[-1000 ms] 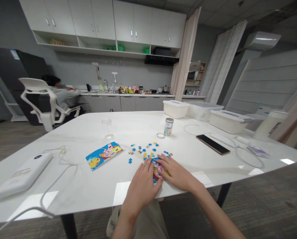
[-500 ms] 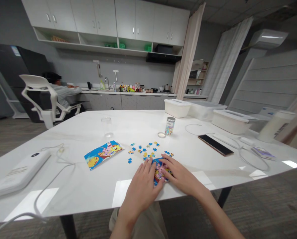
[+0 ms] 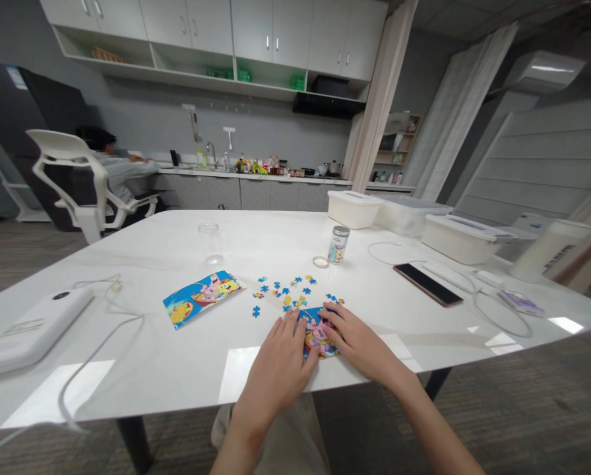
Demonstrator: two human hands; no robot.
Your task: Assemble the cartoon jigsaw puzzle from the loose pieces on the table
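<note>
A partly joined jigsaw puzzle (image 3: 318, 332) lies near the table's front edge, blue with pink and yellow cartoon figures. My left hand (image 3: 284, 353) rests on its left side, fingers stretched forward and thumb along the near edge. On the right side lies my right hand (image 3: 357, 338), its fingers spread over the puzzle's edge. Both hands cover parts of the puzzle. Just beyond them are several loose jigsaw pieces (image 3: 277, 285). To the left is a picture sheet (image 3: 204, 297) with similar cartoon figures.
A printed tin (image 3: 338, 245) stands behind the pieces beside its round lid (image 3: 320, 262). A clear container (image 3: 211, 244) is at the back left. The phone (image 3: 427, 284), cables and storage boxes (image 3: 355, 208) are right; a white device (image 3: 33, 330) is left. Someone sits beyond the table.
The view has shifted slightly. My fingers have moved a little on the puzzle, and more of its picture shows between my hands. The loose pieces look unmoved.
</note>
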